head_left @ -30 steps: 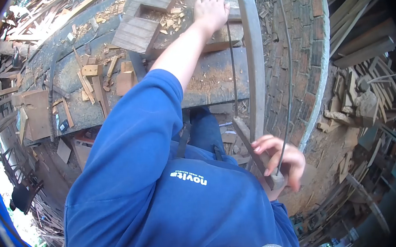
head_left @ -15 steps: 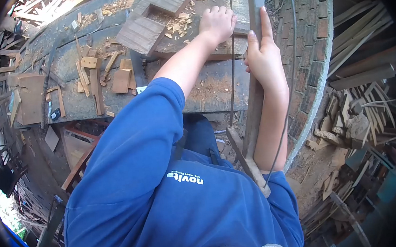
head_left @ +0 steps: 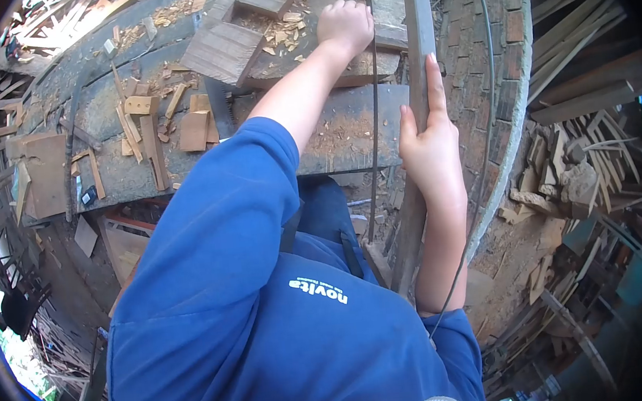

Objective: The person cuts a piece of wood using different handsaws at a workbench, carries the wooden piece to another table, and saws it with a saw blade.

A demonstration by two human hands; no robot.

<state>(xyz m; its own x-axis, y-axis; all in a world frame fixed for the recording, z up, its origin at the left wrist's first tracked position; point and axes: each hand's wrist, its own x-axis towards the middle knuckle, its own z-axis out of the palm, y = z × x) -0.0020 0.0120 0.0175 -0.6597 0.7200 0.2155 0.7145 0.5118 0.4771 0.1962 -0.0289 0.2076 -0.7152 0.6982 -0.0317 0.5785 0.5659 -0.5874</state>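
Note:
My left hand (head_left: 346, 27) is closed and pressed down on a thick wooden board (head_left: 369, 66), its knuckles right beside the thin saw blade (head_left: 376, 131). What lies under its fingers is hidden. My right hand (head_left: 431, 145) is wrapped round the long wooden beam of a frame saw (head_left: 416, 47), with index finger and thumb stretched along it. The blade runs beside the beam and crosses the board near my left hand. A cord (head_left: 485, 49) strings the saw's other side. The saw's near end is partly hidden against my shirt.
A notched wooden block (head_left: 224, 52) lies left of my left hand among wood chips. Offcuts (head_left: 152, 143) and a squared block (head_left: 196, 127) sit on the worn bench (head_left: 121, 180). A curved brick-patterned edge (head_left: 506, 92) runs along the right; scrap wood (head_left: 556, 180) is heaped beyond.
My right hand and the saw have moved toward my body; the saw's far crosspiece now shows at the top. My left hand stays on the board, shifted slightly in view.

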